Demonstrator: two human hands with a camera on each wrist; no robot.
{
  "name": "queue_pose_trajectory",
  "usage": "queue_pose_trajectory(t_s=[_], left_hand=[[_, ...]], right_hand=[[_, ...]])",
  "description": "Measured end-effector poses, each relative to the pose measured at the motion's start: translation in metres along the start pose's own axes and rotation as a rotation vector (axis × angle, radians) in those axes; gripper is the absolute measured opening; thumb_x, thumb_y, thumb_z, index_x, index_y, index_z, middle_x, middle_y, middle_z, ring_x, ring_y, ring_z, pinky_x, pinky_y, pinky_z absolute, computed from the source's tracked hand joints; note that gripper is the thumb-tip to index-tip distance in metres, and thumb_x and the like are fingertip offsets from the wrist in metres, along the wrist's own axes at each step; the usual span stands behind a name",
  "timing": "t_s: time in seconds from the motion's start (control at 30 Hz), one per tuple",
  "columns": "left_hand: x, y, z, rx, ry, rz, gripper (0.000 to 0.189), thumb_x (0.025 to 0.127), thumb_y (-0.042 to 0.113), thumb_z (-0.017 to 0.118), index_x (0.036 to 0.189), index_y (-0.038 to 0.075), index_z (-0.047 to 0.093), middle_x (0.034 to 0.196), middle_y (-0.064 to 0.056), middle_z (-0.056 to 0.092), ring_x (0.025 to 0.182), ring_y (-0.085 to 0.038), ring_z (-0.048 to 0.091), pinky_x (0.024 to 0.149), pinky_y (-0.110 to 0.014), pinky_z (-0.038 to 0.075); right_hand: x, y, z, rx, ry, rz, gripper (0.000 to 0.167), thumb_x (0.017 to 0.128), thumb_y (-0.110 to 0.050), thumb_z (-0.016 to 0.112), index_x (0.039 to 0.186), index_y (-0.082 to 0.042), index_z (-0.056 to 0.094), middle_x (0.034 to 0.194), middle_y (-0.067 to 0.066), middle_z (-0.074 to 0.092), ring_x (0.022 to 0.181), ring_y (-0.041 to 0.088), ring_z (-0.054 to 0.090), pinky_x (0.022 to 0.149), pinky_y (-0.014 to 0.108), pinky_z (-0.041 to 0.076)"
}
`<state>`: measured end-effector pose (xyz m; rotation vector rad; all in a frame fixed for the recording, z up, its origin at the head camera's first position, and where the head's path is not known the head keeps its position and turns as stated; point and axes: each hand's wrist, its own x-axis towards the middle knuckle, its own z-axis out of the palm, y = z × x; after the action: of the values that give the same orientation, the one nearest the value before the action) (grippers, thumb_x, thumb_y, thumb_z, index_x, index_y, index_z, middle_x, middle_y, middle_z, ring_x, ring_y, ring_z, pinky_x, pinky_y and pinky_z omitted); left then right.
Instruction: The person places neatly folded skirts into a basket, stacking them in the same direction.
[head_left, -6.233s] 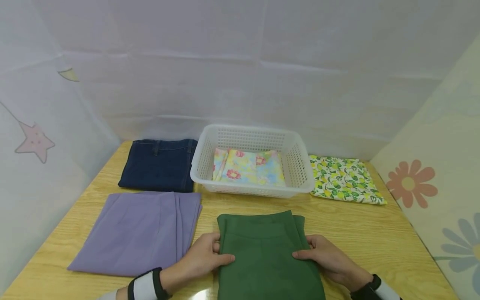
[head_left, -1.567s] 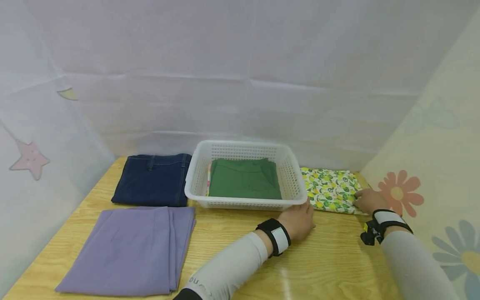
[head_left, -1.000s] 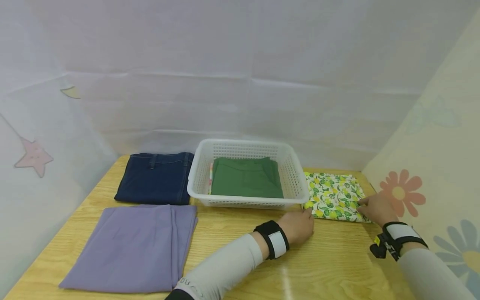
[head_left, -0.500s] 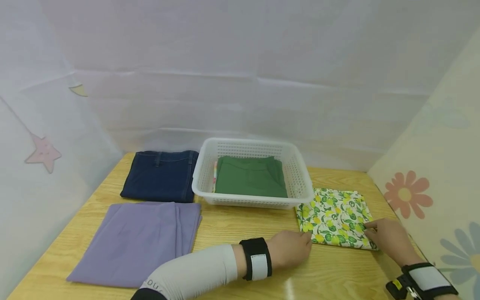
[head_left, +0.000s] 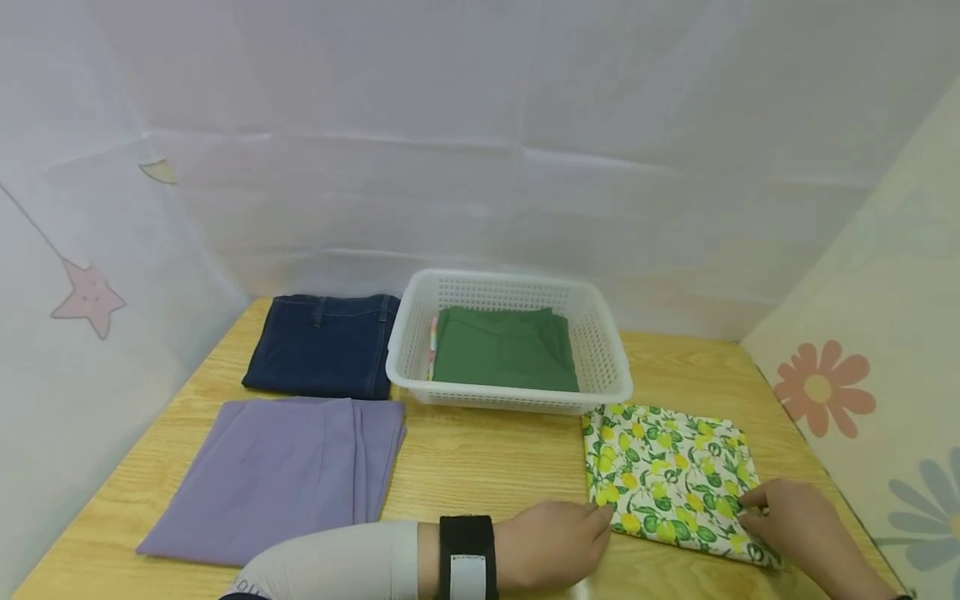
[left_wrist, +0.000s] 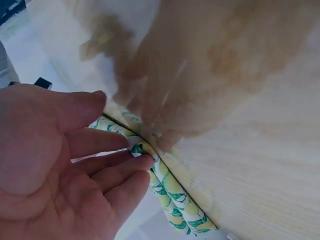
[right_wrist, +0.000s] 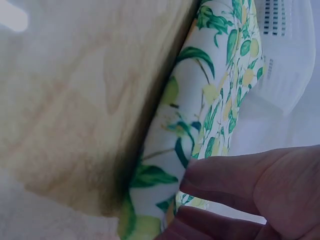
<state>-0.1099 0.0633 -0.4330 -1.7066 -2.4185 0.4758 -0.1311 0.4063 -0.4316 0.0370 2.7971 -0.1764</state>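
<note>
A folded lemon-print cloth point(head_left: 667, 475), white with yellow fruit and green leaves, lies slightly skewed on the table in front of the basket's right side. At its near left edge is my left hand point(head_left: 558, 542); in the left wrist view the nearly straight fingers point(left_wrist: 117, 177) touch the fold, with the thumb apart from it. My right hand point(head_left: 806, 529) pinches the cloth's right edge near the front corner. In the right wrist view the thumb and fingers point(right_wrist: 220, 175) meet that edge. The underside of the cloth is hidden.
A white plastic basket point(head_left: 510, 398) stands at the back middle, holding folded green trousers point(head_left: 506, 350) over a floral cloth. Folded dark blue jeans point(head_left: 322, 346) and a folded lilac garment point(head_left: 277, 475) lie on the left. White sheeting point(head_left: 480, 150) encloses the wooden table point(head_left: 480, 458).
The green trousers went from the near table into the basket. Both hands then reached the lemon-print cloth, which has slid from beside the basket toward me and turned a little.
</note>
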Motion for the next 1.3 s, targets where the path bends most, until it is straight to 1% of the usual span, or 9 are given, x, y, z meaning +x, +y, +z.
queue_pose_trajectory(t_s=[0.17, 0.37, 0.47, 0.57, 0.7, 0.87, 0.97, 1.13, 1.3], left_hand=[[-0.011, 0.002, -0.003, 0.074, 0.029, 0.028, 0.037, 0.106, 0.024, 0.042, 0.139, 0.016, 0.057, 0.144, 0.002, 0.053, 0.126, -0.003, 0.054, 0.101, -0.011, 0.044], [-0.026, 0.005, -0.003, -0.034, 0.012, 0.1, 0.047, 0.107, 0.045, 0.035, 0.135, 0.016, 0.06, 0.137, 0.003, 0.055, 0.113, 0.001, 0.055, 0.091, -0.007, 0.046], [-0.037, 0.009, -0.002, -0.074, 0.037, 0.112, 0.049, 0.106, 0.049, 0.033, 0.125, 0.017, 0.064, 0.123, 0.008, 0.056, 0.093, 0.006, 0.051, 0.076, -0.004, 0.043], [-0.047, 0.013, 0.0, -0.117, 0.072, 0.094, 0.038, 0.106, 0.044, 0.036, 0.114, 0.021, 0.065, 0.11, 0.012, 0.055, 0.079, 0.007, 0.043, 0.065, -0.004, 0.036], [-0.06, 0.014, 0.001, -0.194, 0.053, 0.059, 0.028, 0.105, 0.041, 0.043, 0.102, 0.022, 0.063, 0.099, 0.013, 0.054, 0.071, 0.008, 0.039, 0.059, -0.005, 0.031], [-0.084, 0.011, -0.002, -0.12, 0.067, 0.052, 0.022, 0.098, 0.035, 0.056, 0.078, 0.027, 0.061, 0.083, 0.015, 0.05, 0.061, 0.006, 0.031, 0.051, -0.008, 0.024], [-0.099, 0.006, -0.006, -0.131, 0.052, 0.035, 0.024, 0.094, 0.037, 0.062, 0.071, 0.029, 0.062, 0.073, 0.015, 0.048, 0.058, 0.005, 0.029, 0.048, -0.01, 0.023], [-0.117, -0.004, -0.012, -0.269, -0.015, -0.045, 0.024, 0.088, 0.031, 0.069, 0.065, 0.029, 0.064, 0.067, 0.014, 0.048, 0.054, 0.004, 0.03, 0.043, -0.012, 0.023], [-0.135, -0.01, -0.013, -0.313, -0.089, -0.127, 0.024, 0.086, 0.027, 0.07, 0.063, 0.028, 0.065, 0.066, 0.014, 0.049, 0.053, 0.003, 0.032, 0.044, -0.014, 0.025]], right_hand=[[-0.005, -0.003, 0.001, 0.01, -0.042, 0.028, 0.034, 0.077, -0.031, 0.082, 0.097, -0.004, 0.078, 0.094, 0.012, 0.074, 0.083, 0.03, 0.067, 0.067, 0.047, 0.055], [-0.015, -0.012, 0.004, 0.036, -0.1, 0.066, 0.034, 0.078, -0.03, 0.082, 0.097, -0.002, 0.078, 0.092, 0.007, 0.073, 0.08, 0.019, 0.063, 0.069, 0.043, 0.055], [-0.021, -0.019, 0.006, 0.051, -0.103, 0.039, 0.032, 0.078, -0.03, 0.082, 0.097, -0.004, 0.079, 0.092, 0.007, 0.074, 0.083, 0.02, 0.066, 0.072, 0.045, 0.056], [-0.025, -0.031, 0.008, 0.053, -0.083, 0.005, 0.025, 0.078, -0.028, 0.082, 0.095, -0.01, 0.08, 0.093, 0.006, 0.074, 0.083, 0.02, 0.067, 0.072, 0.045, 0.056], [-0.028, -0.05, 0.011, 0.062, -0.036, -0.029, 0.018, 0.077, -0.025, 0.083, 0.091, -0.013, 0.08, 0.093, 0.004, 0.074, 0.078, 0.015, 0.067, 0.069, 0.041, 0.057], [-0.029, -0.081, 0.017, 0.148, -0.002, -0.052, 0.011, 0.078, -0.02, 0.082, 0.088, -0.016, 0.079, 0.091, 0.001, 0.074, 0.074, 0.011, 0.065, 0.065, 0.034, 0.057], [-0.029, -0.101, 0.019, 0.162, 0.046, -0.11, 0.009, 0.078, -0.02, 0.082, 0.086, -0.019, 0.079, 0.087, -0.004, 0.073, 0.07, 0.006, 0.061, 0.062, 0.028, 0.054], [-0.028, -0.127, 0.02, 0.151, 0.136, -0.263, 0.009, 0.077, -0.018, 0.083, 0.084, -0.023, 0.079, 0.078, -0.01, 0.067, 0.064, -0.003, 0.049, 0.058, 0.019, 0.044], [-0.026, -0.15, 0.025, 0.184, 0.153, -0.428, 0.011, 0.079, -0.011, 0.078, 0.079, -0.022, 0.078, 0.07, -0.014, 0.059, 0.061, -0.003, 0.04, 0.055, 0.017, 0.038]])
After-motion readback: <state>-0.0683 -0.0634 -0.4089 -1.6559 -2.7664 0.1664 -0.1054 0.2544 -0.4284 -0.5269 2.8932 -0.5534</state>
